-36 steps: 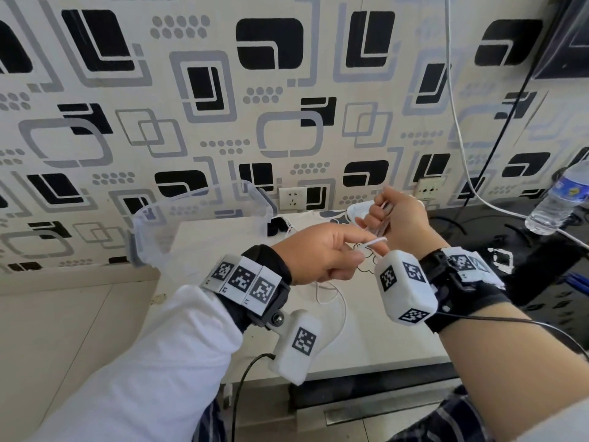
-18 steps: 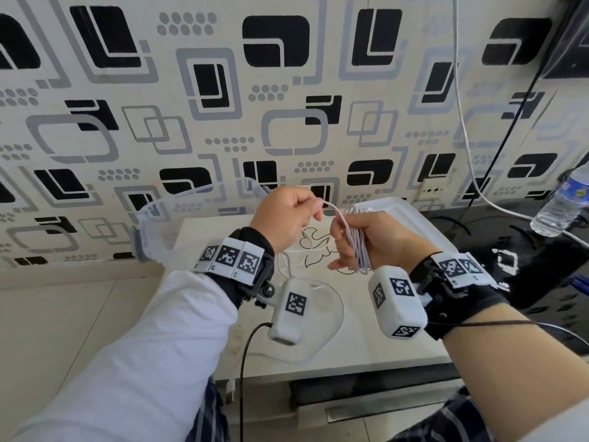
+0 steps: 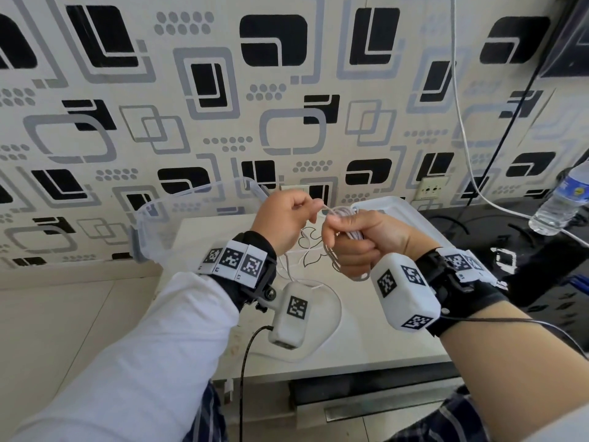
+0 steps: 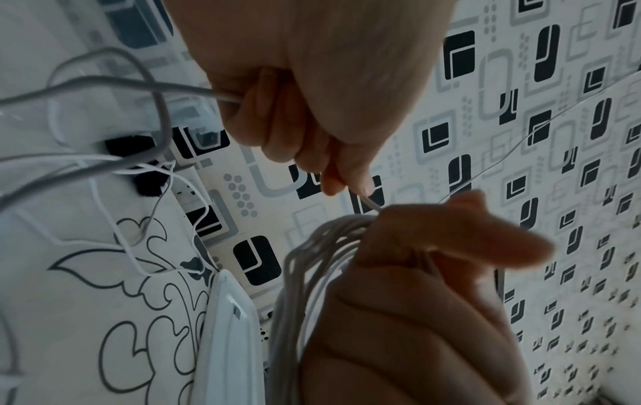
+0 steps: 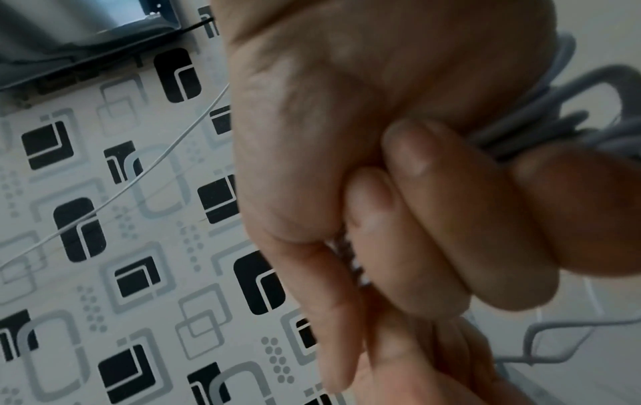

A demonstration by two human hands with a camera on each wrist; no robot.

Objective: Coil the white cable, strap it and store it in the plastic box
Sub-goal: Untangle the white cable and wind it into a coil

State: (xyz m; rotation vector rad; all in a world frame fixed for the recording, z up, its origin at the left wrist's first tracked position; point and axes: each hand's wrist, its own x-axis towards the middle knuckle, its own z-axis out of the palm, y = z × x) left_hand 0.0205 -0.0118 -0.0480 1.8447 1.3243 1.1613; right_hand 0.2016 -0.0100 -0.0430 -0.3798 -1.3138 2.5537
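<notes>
My right hand (image 3: 353,240) grips a bundle of white cable loops (image 3: 342,213) above the table; the loops stick out of the fist (image 5: 555,123). Just left of it, my left hand (image 3: 287,218) pinches one strand of the cable (image 4: 367,202) that runs into the bundle (image 4: 312,274). More slack trails from the left fist (image 4: 138,85) down to a loose loop on the table (image 3: 334,307). The clear plastic box (image 3: 165,215) stands open at the table's back left. A black strap (image 4: 128,145) lies on the table near the wall.
The box's white lid (image 3: 398,208) lies at the back right of the white table (image 3: 366,339). A water bottle (image 3: 561,202) lies on the black surface to the right. Another white wire (image 3: 459,100) hangs down the patterned wall beside a socket (image 3: 432,188).
Both hands have risen from the table. The left hand carried a strand up and over to the bundle, which now holds more loops; less slack lies on the table.
</notes>
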